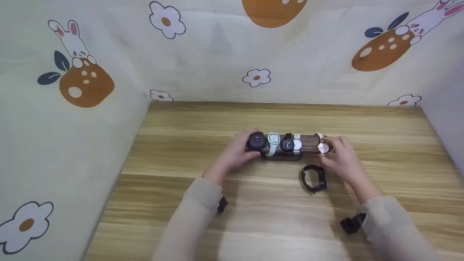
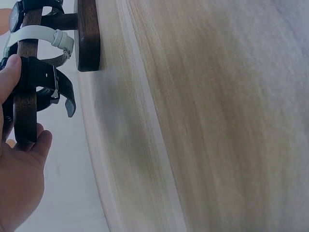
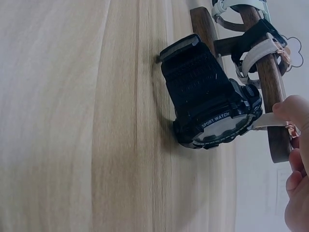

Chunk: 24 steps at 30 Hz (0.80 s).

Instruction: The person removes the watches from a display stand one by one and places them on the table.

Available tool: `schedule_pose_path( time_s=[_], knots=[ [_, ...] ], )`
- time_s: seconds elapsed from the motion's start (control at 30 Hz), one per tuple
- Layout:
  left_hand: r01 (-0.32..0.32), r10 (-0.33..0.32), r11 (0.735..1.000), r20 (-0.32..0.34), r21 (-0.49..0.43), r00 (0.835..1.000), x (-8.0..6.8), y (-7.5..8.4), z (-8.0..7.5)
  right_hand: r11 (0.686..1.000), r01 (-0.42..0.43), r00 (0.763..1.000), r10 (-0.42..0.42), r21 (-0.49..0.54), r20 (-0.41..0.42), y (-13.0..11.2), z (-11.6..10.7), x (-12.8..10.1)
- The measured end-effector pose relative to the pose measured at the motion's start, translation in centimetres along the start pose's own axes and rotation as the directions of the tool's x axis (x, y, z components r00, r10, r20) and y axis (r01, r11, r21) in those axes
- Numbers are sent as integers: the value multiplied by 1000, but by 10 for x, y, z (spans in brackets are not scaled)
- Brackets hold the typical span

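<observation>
A dark wooden watch stand (image 1: 309, 144) lies crosswise before me, its bar raised over a base (image 1: 282, 157). At the bar's left end my left hand (image 1: 237, 150) grips a round black watch (image 1: 257, 141); the thumb presses its strap (image 2: 41, 73) and the fingertips reach behind the bar. My right hand (image 1: 342, 157) pinches a white-strapped watch (image 1: 323, 148) at the right end, thumb in front. Between them on the bar sit a mint-green watch (image 1: 274, 139), a square black watch (image 1: 287, 144) and another white-strapped watch (image 1: 297, 145).
A black sport watch (image 3: 207, 96) with its strap looped lies on the wooden table (image 1: 174, 145), in front of the stand near my right hand. Behind the table hangs a pale wall covering (image 1: 217, 50) with rabbits and flowers. A dark device (image 1: 351, 223) sits under the right sleeve.
</observation>
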<state>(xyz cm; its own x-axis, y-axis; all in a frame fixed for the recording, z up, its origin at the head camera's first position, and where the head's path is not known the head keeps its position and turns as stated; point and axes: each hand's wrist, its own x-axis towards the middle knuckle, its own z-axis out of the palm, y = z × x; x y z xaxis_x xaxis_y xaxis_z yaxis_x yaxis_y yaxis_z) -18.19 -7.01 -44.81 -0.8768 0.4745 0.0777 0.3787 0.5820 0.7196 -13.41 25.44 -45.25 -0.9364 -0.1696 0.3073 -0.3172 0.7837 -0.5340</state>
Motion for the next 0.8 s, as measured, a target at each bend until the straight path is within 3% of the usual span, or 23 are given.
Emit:
schedule_pose_path(
  time_s=[0.6,0.8],
  knots=[
    [-11,11,1000,-5,15,1000,1,-2,1,998,-66,998,66,21,-20,7,-5,-5],
    [-8,8,1000,-1,9,1000,0,-1,0,999,-42,999,42,25,-8,9,-4,-4]
  ],
)
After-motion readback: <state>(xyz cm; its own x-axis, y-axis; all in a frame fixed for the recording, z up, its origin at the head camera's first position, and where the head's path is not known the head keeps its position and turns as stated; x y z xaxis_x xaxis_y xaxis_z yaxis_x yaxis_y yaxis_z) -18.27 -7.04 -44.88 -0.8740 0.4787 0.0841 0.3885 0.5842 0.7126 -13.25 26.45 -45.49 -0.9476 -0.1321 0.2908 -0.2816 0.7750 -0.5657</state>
